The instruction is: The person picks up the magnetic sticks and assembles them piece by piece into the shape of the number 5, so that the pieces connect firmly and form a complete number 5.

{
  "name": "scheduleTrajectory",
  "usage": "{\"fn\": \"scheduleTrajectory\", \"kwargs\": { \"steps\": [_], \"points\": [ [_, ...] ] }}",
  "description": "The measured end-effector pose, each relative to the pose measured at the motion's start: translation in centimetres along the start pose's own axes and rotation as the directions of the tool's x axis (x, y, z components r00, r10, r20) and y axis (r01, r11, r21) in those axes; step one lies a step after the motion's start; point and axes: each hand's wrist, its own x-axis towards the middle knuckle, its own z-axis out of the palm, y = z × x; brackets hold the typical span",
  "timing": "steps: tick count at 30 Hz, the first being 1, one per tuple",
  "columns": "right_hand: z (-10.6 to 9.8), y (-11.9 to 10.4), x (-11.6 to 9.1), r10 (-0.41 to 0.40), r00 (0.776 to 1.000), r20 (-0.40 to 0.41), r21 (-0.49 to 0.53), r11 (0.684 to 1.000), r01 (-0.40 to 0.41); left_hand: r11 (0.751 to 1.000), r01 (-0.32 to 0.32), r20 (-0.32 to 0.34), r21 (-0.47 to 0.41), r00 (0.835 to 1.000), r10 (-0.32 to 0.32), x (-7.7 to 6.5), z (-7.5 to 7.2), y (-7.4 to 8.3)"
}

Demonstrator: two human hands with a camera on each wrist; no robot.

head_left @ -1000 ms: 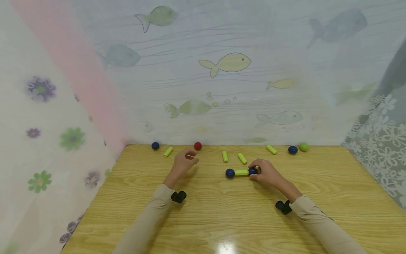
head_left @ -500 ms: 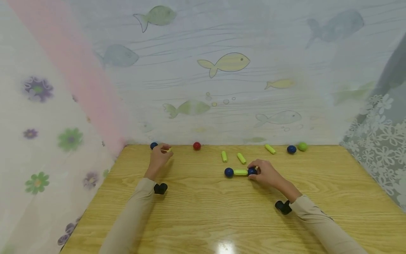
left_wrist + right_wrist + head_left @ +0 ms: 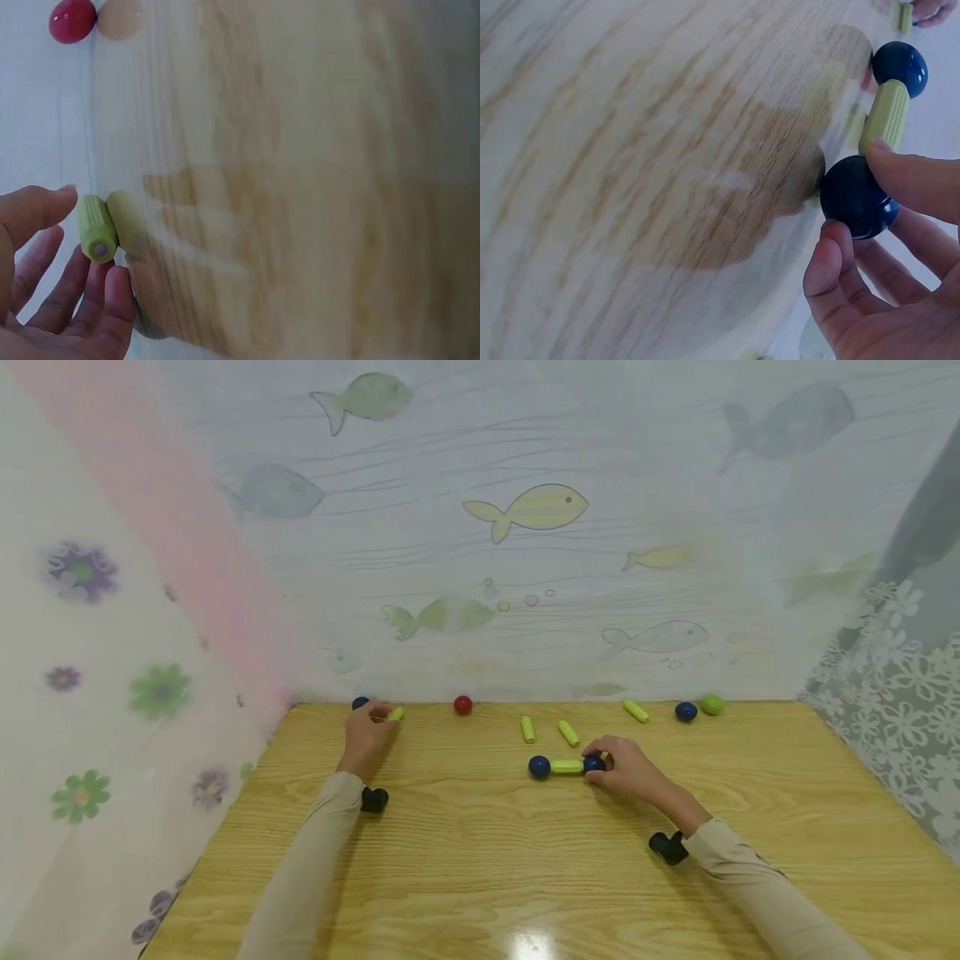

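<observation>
At the table's far left, my left hand (image 3: pixel 366 735) is spread around a yellow-green ridged rod (image 3: pixel 98 229). In the left wrist view the thumb's tip is just beside the rod and the fingertips are close below it; a metal disc shows in its end. A blue ball (image 3: pixel 360 702) behind this hand is partly hidden. My right hand (image 3: pixel 628 770) pinches another blue ball (image 3: pixel 857 196) between thumb and fingers. That ball joins one end of a second yellow-green rod (image 3: pixel 886 116), whose other end meets a further blue ball (image 3: pixel 900 69).
Along the wooden table's (image 3: pixel 465 860) back edge are a red ball (image 3: pixel 462 705), a loose rod (image 3: pixel 635 711), a blue ball (image 3: pixel 686 712) and a green ball (image 3: pixel 712 704). Two more rods (image 3: pixel 528 729) lie behind the joined pieces. A fish-patterned curtain (image 3: pixel 525 568) hangs behind.
My left hand has moved left from near the red ball to the rod at the far left. My right hand has stayed on its blue ball, and the joined pieces have kept their place.
</observation>
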Motion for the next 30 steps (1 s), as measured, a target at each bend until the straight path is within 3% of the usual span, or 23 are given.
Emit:
{"fn": "scheduleTrajectory", "kwargs": {
  "steps": [7,9,12,16,20,24,30],
  "points": [
    [0.1,0.1,0.3,-0.004,1.000,0.007,-0.008,1.000,0.004,0.998,-0.039,-0.011,0.057,0.999,0.040,0.0,0.0,0.5],
    [0.1,0.1,0.3,-0.005,1.000,0.008,-0.006,1.000,0.005,1.000,-0.010,0.007,0.030,1.000,0.010,-0.1,-0.1,0.7],
    [0.1,0.1,0.3,-0.009,1.000,0.006,-0.004,1.000,0.009,0.995,0.085,0.068,-0.057,0.994,-0.081,-0.4,-0.2,1.0],
    [0.1,0.1,0.3,-0.012,1.000,0.002,-0.003,1.000,0.012,0.949,0.229,0.181,-0.218,0.965,-0.191,-1.0,-0.2,1.8],
    [0.1,0.1,0.3,-0.014,1.000,0.001,-0.002,1.000,0.014,0.882,0.304,0.286,-0.360,0.936,-0.206,-1.8,0.1,2.6],
    [0.0,0.1,0.2,-0.018,1.000,-0.002,-0.008,1.000,0.018,0.826,0.342,0.370,-0.449,0.912,-0.176,-2.8,0.9,3.4],
    [-0.1,-0.2,0.0,-0.031,1.000,-0.003,0.001,1.000,0.031,0.817,0.381,0.450,-0.432,0.876,-0.171,-5.2,2.6,4.8]
  ]
}}
